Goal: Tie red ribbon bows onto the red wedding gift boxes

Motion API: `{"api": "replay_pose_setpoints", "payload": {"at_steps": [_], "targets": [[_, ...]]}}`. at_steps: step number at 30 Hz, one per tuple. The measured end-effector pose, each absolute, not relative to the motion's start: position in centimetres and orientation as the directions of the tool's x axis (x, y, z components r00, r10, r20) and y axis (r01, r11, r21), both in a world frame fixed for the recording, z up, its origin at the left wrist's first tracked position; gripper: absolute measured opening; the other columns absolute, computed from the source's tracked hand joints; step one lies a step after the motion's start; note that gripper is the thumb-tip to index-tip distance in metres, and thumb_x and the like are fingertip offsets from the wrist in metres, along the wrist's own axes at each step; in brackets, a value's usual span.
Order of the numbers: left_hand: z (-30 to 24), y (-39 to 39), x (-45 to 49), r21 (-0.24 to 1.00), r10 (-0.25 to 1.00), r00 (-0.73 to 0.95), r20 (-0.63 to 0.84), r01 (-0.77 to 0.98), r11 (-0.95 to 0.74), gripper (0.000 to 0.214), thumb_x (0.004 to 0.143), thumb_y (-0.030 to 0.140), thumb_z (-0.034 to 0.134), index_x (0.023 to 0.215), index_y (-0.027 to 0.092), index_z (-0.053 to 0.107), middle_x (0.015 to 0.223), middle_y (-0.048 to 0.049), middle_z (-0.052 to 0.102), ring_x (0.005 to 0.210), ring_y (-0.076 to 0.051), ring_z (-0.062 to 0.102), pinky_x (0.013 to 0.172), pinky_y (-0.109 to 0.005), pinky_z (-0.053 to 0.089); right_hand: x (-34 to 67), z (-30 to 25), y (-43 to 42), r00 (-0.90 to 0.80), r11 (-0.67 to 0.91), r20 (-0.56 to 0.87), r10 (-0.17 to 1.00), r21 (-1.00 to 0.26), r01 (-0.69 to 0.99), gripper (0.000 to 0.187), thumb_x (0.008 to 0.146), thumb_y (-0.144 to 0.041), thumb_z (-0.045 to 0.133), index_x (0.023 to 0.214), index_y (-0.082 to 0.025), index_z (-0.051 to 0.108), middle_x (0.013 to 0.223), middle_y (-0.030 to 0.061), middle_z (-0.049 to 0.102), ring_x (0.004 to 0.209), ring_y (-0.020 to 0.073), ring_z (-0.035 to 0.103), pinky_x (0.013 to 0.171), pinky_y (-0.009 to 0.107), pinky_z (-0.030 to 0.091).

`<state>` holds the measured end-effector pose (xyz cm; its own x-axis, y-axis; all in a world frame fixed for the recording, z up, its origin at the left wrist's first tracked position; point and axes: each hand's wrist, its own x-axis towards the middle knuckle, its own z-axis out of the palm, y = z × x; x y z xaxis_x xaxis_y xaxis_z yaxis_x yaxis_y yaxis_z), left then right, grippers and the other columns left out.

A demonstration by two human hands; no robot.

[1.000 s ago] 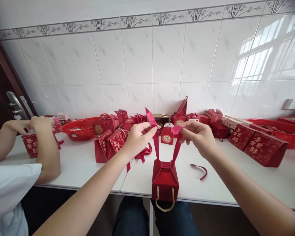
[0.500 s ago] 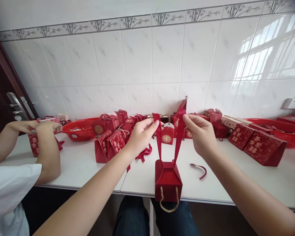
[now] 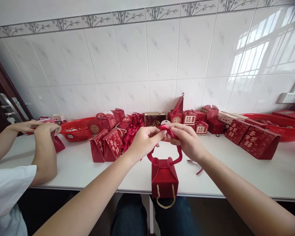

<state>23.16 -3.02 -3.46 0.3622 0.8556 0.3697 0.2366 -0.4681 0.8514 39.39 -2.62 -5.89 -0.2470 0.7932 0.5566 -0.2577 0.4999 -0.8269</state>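
Note:
A small red gift box (image 3: 164, 179) with a rope handle stands at the near edge of the white table (image 3: 248, 177). A dark red ribbon (image 3: 165, 156) runs from both sides of its top and bows outward. My left hand (image 3: 143, 142) and my right hand (image 3: 186, 141) meet above the box, each pinching the ribbon, whose ends cross between my fingertips. A loose ribbon piece (image 3: 198, 165) lies on the table just right of the box, partly behind my right wrist.
A person in a white sleeve at the left holds a red box (image 3: 56, 141) with both hands. Several red gift boxes (image 3: 108, 148) and ribbons line the wall. Red basins stand at back left (image 3: 75, 129) and back right (image 3: 277, 129). Larger red boxes (image 3: 258, 141) lie at the right.
My hands came together and lower, bringing the two upright ribbon ends to cross above the box, so the ribbon now bows outward. The view shifted slightly downward.

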Motion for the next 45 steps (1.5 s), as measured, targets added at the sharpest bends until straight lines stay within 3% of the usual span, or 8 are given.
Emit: {"api": "replay_pose_setpoints", "payload": {"at_steps": [8, 17, 21, 24, 29, 37, 41, 45], "targets": [[-5.3, -2.2, 21.8, 0.932, 0.852, 0.482, 0.204, 0.171, -0.32, 0.024, 0.08, 0.035, 0.061, 0.071, 0.014, 0.068, 0.064, -0.0027, 0.063, 0.059, -0.013, 0.057, 0.06, -0.027, 0.045, 40.4, -7.6, -2.2, -0.32, 0.698, 0.654, 0.685, -0.716, 0.032, 0.022, 0.092, -0.034, 0.053, 0.079, -0.018, 0.061, 0.07, 0.0002, 0.063, 0.05, 0.0074, 0.049, 0.047, 0.021, 0.042], [-6.4, -2.2, 21.1, 0.986, 0.845, 0.512, 0.152, -0.136, -0.095, 0.021, 0.081, 0.031, 0.065, 0.071, 0.013, 0.07, 0.074, -0.0051, 0.07, 0.083, -0.023, 0.069, 0.091, -0.039, 0.047, 41.9, -9.1, -1.2, -0.545, 0.878, 0.824, 0.155, 0.138, 0.459, 0.028, 0.095, -0.012, 0.043, 0.106, -0.02, 0.068, 0.099, 0.0089, 0.072, 0.086, 0.0178, 0.065, 0.073, 0.03, 0.054], [-6.5, -2.8, 21.1, 0.928, 0.835, 0.481, 0.266, 0.107, -0.357, 0.025, 0.083, 0.034, 0.061, 0.093, 0.014, 0.073, 0.098, -0.0115, 0.073, 0.099, -0.026, 0.065, 0.095, -0.041, 0.045, 41.7, -9.7, -1.5, -0.419, 0.876, 0.876, 0.24, -0.008, 0.483, 0.026, 0.095, -0.017, 0.047, 0.109, -0.022, 0.068, 0.106, 0.01, 0.068, 0.093, 0.018, 0.066, 0.075, 0.031, 0.056], [-6.4, -3.9, 20.3, 0.565, 0.781, 0.398, 0.481, 0.541, -0.623, 0.027, 0.087, 0.031, 0.053, 0.102, 0.019, 0.071, 0.112, -0.0093, 0.071, 0.112, -0.027, 0.06, 0.107, -0.048, 0.031, 41.8, -10.6, -2.0, -0.181, 0.844, 0.929, 0.322, -0.195, 0.5, 0.023, 0.093, -0.021, 0.05, 0.104, -0.023, 0.07, 0.106, 0.0099, 0.066, 0.093, 0.0191, 0.066, 0.073, 0.031, 0.056], [-8.7, -5.7, 14.3, 0.072, 0.758, 0.288, 0.585, 0.913, -0.402, 0.034, 0.088, 0.029, 0.043, 0.111, 0.022, 0.067, 0.119, -0.0102, 0.068, 0.119, -0.031, 0.056, 0.106, -0.055, 0.022, 45.7, -13.8, -3.5, 0.116, 0.643, 0.828, 0.548, -0.506, 0.575, 0.02, 0.089, -0.033, 0.056, 0.08, -0.02, 0.067, 0.087, 0.0066, 0.066, 0.074, 0.0181, 0.064, 0.058, 0.029, 0.053], [-18.9, -8.4, 4.7, 0.1, 0.961, 0.162, 0.222, 0.977, -0.188, 0.027, 0.08, 0.036, 0.053, 0.097, 0.032, 0.073, 0.113, -0.0088, 0.072, 0.119, -0.038, 0.056, 0.094, -0.06, 0.036, 52.5, -21.6, -5.0, 0.009, 0.301, 0.477, 0.879, -0.569, 0.765, 0.031, 0.088, -0.045, 0.051, 0.077, -0.022, 0.068, 0.085, 0.0087, 0.069, 0.067, 0.0207, 0.062, 0.056, 0.033, 0.048], [-17.5, -8.0, 8.8, 0.13, 0.924, 0.16, 0.347, 0.968, -0.216, 0.023, 0.082, 0.038, 0.051, 0.079, 0.027, 0.071, 0.132, -0.01, 0.059, 0.136, -0.044, 0.032, 0.099, -0.066, 0.027, 50.1, -20.8, -4.3, 0.105, 0.277, 0.544, 0.832, -0.573, 0.772, 0.039, 0.088, -0.049, 0.05, 0.107, -0.019, 0.065, 0.114, 0.0143, 0.061, 0.101, 0.0285, 0.061, 0.067, 0.036, 0.053], [-15.0, -6.5, 14.9, 0.5, 0.9, 0.181, 0.397, 0.779, -0.378, 0.017, 0.082, 0.03, 0.048, 0.094, 0.023, 0.059, 0.117, -0.0085, 0.062, 0.118, -0.028, 0.052, 0.102, -0.045, 0.038, 45.9, -18.8, -3.7, 0.02, 0.369, 0.494, 0.869, -0.676, 0.638, 0.039, 0.092, -0.049, 0.043, 0.111, -0.019, 0.061, 0.114, 0.0127, 0.062, 0.103, 0.0251, 0.061, 0.077, 0.036, 0.052]]}}
